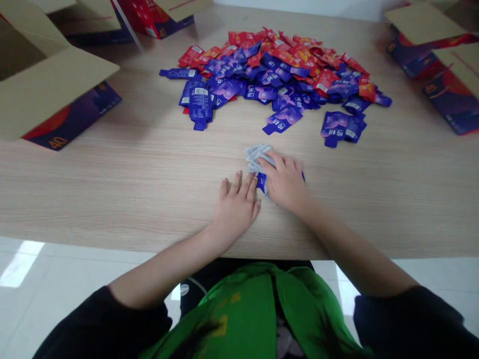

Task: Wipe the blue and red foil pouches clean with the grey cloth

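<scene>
A grey-white striped cloth [258,153] lies bunched under the fingers of my right hand [286,182], which presses it onto the table. Beneath cloth and hand, a blue packet [261,180] shows only in part; the rest is covered. My left hand [235,203] rests flat on the wood with its fingers stretched, the fingertips at the packet's left edge. Farther back spreads a heap of small spouted packets, blue ones [282,120] mostly in front and red ones [325,80] mostly behind.
Open cardboard boxes stand at both sides: a large printed box [75,117] at left, a red box [160,20] behind it, and another printed box [454,97] at right. The wooden table [112,199] ends just before my green apron [243,309].
</scene>
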The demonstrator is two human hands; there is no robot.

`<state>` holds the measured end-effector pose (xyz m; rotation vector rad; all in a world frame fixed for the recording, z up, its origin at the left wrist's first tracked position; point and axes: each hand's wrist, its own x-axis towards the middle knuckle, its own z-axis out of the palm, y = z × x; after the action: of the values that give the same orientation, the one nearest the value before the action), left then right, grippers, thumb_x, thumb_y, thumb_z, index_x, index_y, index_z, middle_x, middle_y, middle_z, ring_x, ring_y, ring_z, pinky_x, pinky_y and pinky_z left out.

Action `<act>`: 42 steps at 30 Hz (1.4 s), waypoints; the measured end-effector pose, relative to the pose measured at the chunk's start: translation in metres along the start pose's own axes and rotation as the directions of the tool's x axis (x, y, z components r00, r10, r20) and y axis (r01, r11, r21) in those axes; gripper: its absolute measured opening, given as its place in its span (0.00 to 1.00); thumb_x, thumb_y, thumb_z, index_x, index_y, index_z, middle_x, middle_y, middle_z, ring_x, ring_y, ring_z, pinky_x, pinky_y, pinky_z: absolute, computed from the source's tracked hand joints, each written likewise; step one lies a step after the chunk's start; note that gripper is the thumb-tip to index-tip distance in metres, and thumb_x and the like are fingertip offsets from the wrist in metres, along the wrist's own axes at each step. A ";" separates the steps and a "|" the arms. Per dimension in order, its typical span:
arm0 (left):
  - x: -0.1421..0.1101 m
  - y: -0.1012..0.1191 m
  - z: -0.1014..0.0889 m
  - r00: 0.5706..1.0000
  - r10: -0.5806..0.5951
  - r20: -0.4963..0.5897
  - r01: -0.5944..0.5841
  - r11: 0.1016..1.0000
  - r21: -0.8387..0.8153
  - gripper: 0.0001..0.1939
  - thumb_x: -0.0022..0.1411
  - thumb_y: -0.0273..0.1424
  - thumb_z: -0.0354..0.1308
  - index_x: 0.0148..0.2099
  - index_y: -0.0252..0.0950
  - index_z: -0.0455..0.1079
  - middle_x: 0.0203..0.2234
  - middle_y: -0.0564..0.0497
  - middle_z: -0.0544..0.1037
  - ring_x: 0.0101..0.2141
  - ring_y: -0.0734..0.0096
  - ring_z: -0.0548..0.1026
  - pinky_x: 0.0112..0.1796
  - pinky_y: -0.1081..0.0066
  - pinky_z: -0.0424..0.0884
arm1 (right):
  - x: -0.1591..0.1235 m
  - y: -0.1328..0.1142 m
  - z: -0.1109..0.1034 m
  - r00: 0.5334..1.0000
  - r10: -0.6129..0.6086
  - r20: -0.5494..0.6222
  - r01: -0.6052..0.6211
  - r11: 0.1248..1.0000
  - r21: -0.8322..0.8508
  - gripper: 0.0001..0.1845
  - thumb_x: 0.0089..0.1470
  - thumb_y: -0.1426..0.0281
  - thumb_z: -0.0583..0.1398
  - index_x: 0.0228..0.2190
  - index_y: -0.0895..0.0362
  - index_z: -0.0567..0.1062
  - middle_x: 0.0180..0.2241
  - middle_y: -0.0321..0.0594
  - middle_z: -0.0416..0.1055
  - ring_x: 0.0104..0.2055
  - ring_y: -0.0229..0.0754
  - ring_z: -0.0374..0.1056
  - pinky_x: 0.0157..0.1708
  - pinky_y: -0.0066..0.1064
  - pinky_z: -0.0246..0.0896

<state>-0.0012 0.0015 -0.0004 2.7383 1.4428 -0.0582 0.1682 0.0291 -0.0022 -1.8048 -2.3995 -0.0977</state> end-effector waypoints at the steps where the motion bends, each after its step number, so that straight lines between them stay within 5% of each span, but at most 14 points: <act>1: 0.000 0.000 0.000 1.000 0.000 0.001 0.000 1.000 -0.002 0.30 0.76 0.37 0.43 0.74 0.31 0.54 0.73 0.43 0.53 0.70 0.42 0.54 0.64 0.40 0.57 | -0.005 0.007 0.000 0.999 0.044 -0.008 -0.044 0.999 -0.009 0.29 0.62 0.73 0.52 0.63 0.55 0.69 0.67 0.49 0.60 0.54 0.59 0.61 0.50 0.51 0.56; 6: 0.000 0.001 0.000 1.000 0.000 0.021 0.000 1.000 0.000 0.31 0.76 0.36 0.42 0.75 0.28 0.52 0.73 0.44 0.49 0.70 0.40 0.53 0.64 0.39 0.57 | -0.035 0.053 0.000 0.969 0.242 -0.038 -0.242 0.970 0.017 0.31 0.59 0.75 0.51 0.63 0.59 0.68 0.64 0.57 0.60 0.54 0.60 0.62 0.49 0.52 0.61; 11: 0.000 0.002 0.000 1.000 -0.003 0.020 0.003 1.000 0.005 0.31 0.76 0.36 0.40 0.75 0.27 0.52 0.73 0.43 0.49 0.70 0.40 0.53 0.64 0.38 0.57 | -0.032 0.083 -0.004 0.975 0.220 -0.044 -0.217 0.974 0.064 0.28 0.57 0.76 0.51 0.58 0.62 0.71 0.59 0.59 0.62 0.54 0.59 0.63 0.53 0.54 0.62; 16: 0.000 0.002 0.000 1.000 -0.003 0.008 0.003 1.000 0.004 0.31 0.76 0.36 0.41 0.74 0.27 0.53 0.73 0.43 0.50 0.70 0.40 0.53 0.64 0.39 0.57 | -0.003 0.039 -0.010 0.984 0.101 -0.146 -0.067 0.973 0.221 0.30 0.58 0.77 0.50 0.60 0.59 0.70 0.60 0.56 0.62 0.58 0.56 0.62 0.56 0.50 0.60; 21: 0.001 0.001 0.000 1.000 -0.005 0.000 0.005 1.000 -0.012 0.30 0.75 0.36 0.43 0.73 0.26 0.57 0.70 0.38 0.59 0.69 0.41 0.58 0.64 0.39 0.57 | 0.009 -0.011 0.000 0.995 -0.088 -0.035 0.092 0.987 0.134 0.28 0.63 0.73 0.50 0.62 0.55 0.70 0.66 0.50 0.61 0.56 0.58 0.61 0.51 0.51 0.56; 30: -0.001 0.001 0.000 1.000 -0.003 0.010 0.003 1.000 -0.022 0.31 0.76 0.36 0.41 0.75 0.29 0.52 0.73 0.43 0.50 0.70 0.41 0.53 0.64 0.38 0.57 | -0.032 0.045 0.001 0.972 0.227 -0.052 -0.225 0.973 0.046 0.31 0.59 0.73 0.50 0.63 0.58 0.68 0.64 0.55 0.60 0.52 0.61 0.61 0.49 0.55 0.59; 35: 0.000 0.002 0.002 1.000 -0.007 0.001 0.007 1.000 -0.017 0.31 0.76 0.35 0.40 0.74 0.27 0.53 0.73 0.43 0.50 0.70 0.40 0.53 0.64 0.38 0.56 | -0.033 0.077 -0.005 0.970 0.237 -0.062 -0.230 0.968 0.103 0.29 0.57 0.75 0.49 0.59 0.60 0.71 0.61 0.57 0.63 0.55 0.61 0.63 0.52 0.56 0.61; 39: 0.000 0.002 0.002 1.000 -0.005 -0.006 0.005 1.000 -0.015 0.31 0.76 0.36 0.41 0.74 0.26 0.52 0.73 0.43 0.50 0.71 0.40 0.53 0.64 0.38 0.56 | -0.009 0.058 -0.016 0.970 0.144 -0.196 -0.095 0.966 0.238 0.29 0.57 0.77 0.48 0.57 0.59 0.72 0.59 0.55 0.64 0.61 0.57 0.60 0.58 0.52 0.59; 42: 0.000 0.001 0.002 1.000 -0.003 -0.006 0.003 1.000 -0.014 0.31 0.75 0.36 0.41 0.74 0.27 0.52 0.73 0.42 0.51 0.70 0.40 0.53 0.64 0.38 0.56 | 0.006 0.021 -0.012 0.986 0.028 -0.166 0.011 0.972 0.233 0.29 0.59 0.76 0.49 0.59 0.58 0.72 0.63 0.54 0.61 0.61 0.58 0.59 0.55 0.52 0.58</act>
<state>-0.0002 0.0004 -0.0025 2.7278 1.4427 -0.0397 0.1874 0.0387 0.0102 -1.6328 -2.1848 0.0309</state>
